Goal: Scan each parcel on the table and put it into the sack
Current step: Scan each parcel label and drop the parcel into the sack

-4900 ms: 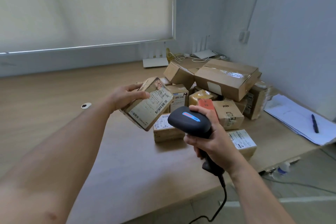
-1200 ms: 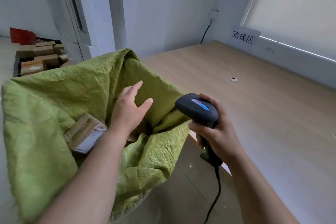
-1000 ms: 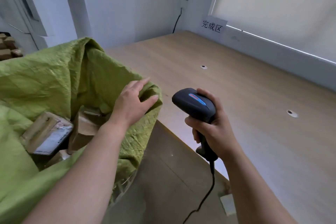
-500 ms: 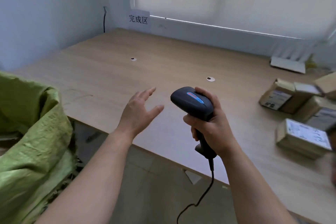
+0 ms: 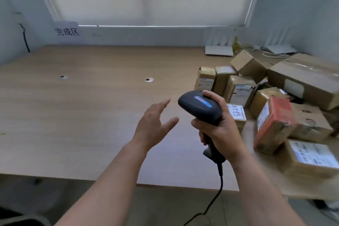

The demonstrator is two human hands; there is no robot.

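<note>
My left hand (image 5: pixel 155 124) hovers over the wooden table (image 5: pixel 82 115) with fingers spread and nothing in it. My right hand (image 5: pixel 218 126) grips the handle of a black barcode scanner (image 5: pixel 200 106) with a blue stripe; its cable hangs down below the table edge. Several cardboard parcels are piled at the right: a small box marked 5288 (image 5: pixel 237 115) just behind the scanner, an orange-sided box (image 5: pixel 273 124) standing on end, a labelled box (image 5: pixel 308 158) near the front edge, and a large box (image 5: pixel 306 79) at the back. The sack is out of view.
A white sign with black characters (image 5: pixel 67 30) leans on the back wall at left. A white router (image 5: pixel 219 49) and cables sit by the wall behind the parcels. Two round grommets (image 5: pixel 149 79) are set in the tabletop.
The view has swung right, away from the green sack, which has left the frame, to the parcel pile. My empty left hand stays spread; the scanner stays in my right hand.
</note>
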